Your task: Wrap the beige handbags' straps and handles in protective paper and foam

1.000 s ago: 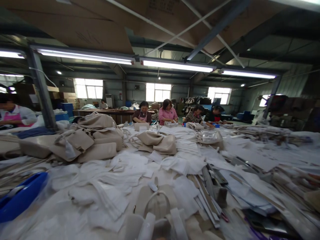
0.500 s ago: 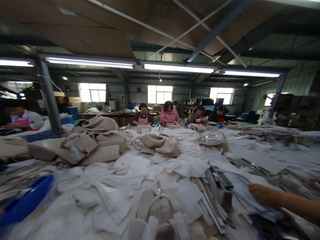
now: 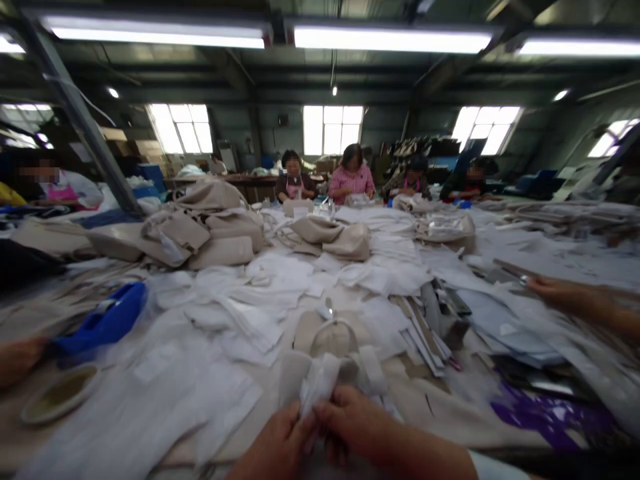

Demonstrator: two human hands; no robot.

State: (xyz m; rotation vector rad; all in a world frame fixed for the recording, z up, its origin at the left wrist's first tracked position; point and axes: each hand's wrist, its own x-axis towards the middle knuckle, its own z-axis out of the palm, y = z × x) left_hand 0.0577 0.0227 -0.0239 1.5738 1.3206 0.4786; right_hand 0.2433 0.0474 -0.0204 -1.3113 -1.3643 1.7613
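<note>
At the bottom centre, my left hand (image 3: 283,433) and my right hand (image 3: 357,420) come close together, both closed on a white wrapping strip (image 3: 323,377). The strip stands up from a beige handbag part whose lower portion my hands hide. Just beyond is a beige bag panel (image 3: 306,330) with a curved handle (image 3: 336,323) looping up in front of it. To the right of the handle stands another white-wrapped piece (image 3: 373,368). My fingertips are partly blurred.
White wrapping sheets (image 3: 200,373) cover much of the table. Beige handbags (image 3: 227,253) are heaped beyond. At left, another person's hand (image 3: 23,360) is at a blue tape dispenser (image 3: 107,317); a tape roll (image 3: 60,393) lies nearby. At right, another person's hand (image 3: 555,293) holds a strip.
My two hands have come into view and closed on the white wrapping strip. My view has tilted down. The hand at right now holds a strip; the blue dispenser shows further right.
</note>
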